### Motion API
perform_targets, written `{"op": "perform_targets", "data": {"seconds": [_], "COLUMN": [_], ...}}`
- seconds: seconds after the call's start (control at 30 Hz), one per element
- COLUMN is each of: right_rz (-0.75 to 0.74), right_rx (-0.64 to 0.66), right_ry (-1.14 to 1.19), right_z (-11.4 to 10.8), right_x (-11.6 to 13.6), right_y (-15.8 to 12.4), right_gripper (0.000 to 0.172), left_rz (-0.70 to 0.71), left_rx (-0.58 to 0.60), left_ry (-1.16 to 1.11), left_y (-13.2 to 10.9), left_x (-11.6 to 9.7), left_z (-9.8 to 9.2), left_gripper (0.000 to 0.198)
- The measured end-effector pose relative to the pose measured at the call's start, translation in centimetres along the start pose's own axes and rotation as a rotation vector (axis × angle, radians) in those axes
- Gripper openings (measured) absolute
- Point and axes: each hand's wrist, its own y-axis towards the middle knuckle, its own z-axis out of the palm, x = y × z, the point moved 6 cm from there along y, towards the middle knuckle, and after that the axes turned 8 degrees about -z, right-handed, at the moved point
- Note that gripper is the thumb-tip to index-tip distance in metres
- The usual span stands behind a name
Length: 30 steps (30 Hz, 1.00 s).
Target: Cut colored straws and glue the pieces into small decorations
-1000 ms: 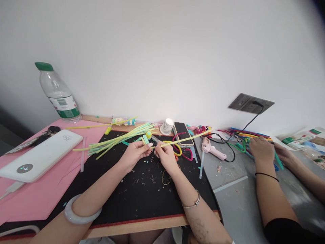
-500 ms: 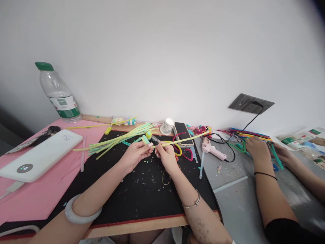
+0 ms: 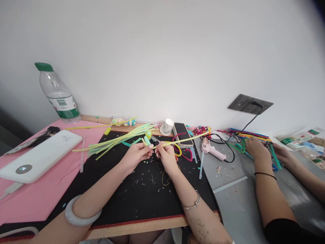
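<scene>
My left hand (image 3: 137,155) is closed, its thumb and fingers pinching a folded piece of green and yellow pipe cleaner (image 3: 146,141). My right hand (image 3: 165,155) pinches a long yellow pipe cleaner (image 3: 189,139), whose free end sticks out to the right. The fingertips of both hands nearly meet above the black mat (image 3: 142,200), partly hiding where the pieces join. A small yellow-green ball (image 3: 148,135) shows just behind the folded piece. Left of my hands lies a loose bundle of yellow and green pipe cleaners (image 3: 119,139).
Behind my hands are a paper cup (image 3: 167,127) and a phone (image 3: 182,131). A pink glue gun (image 3: 212,150) lies to the right, its cord near the wall. At left stand a bottle (image 3: 59,95) and a white power bank (image 3: 42,154). Another person's hands (image 3: 258,149) work at far right.
My hands stay almost in place, with slight finger movement around the folded piece. Its yellow and green strands show a little more clearly. The other person's hands have shifted slightly.
</scene>
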Motion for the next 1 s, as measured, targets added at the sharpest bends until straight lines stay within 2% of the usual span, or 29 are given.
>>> {"op": "perform_targets", "data": {"seconds": [0.17,0.27,0.43,0.53,0.63,0.8,1.0], "right_rz": [-0.066,-0.083,-0.045,-0.009,0.017,0.031,0.041], "right_rx": [0.035,0.073,0.278,0.404,0.462,0.439,0.303], "right_ry": [-0.082,-0.094,-0.059,-0.049,-0.067,-0.064,0.035], "right_z": [-0.2,-0.2,0.8,1.5,1.7,1.4,0.8], "right_x": [0.3,0.4,0.7,1.0,1.1,1.3,1.0], "right_y": [0.0,-0.1,-0.4,-0.6,-0.7,-0.5,-0.2], "right_gripper": [0.042,0.044,0.044,0.046,0.045,0.042,0.038], "left_rz": [0.112,0.135,0.062,0.018,-0.062,-0.125,-0.128], "left_rx": [-0.015,0.083,0.282,0.353,0.385,0.412,0.354], "left_ry": [0.360,0.503,0.602,0.644,0.684,0.684,0.407], "left_y": [-0.3,-0.5,-1.0,-1.4,-1.7,-1.9,-2.1], "left_x": [-1.5,-1.7,-1.2,-1.2,-0.8,-0.2,-0.9], "left_z": [0.3,0.7,1.3,1.5,1.3,1.4,1.7], "left_gripper": [0.031,0.029,0.029,0.030,0.032,0.032,0.030]}}
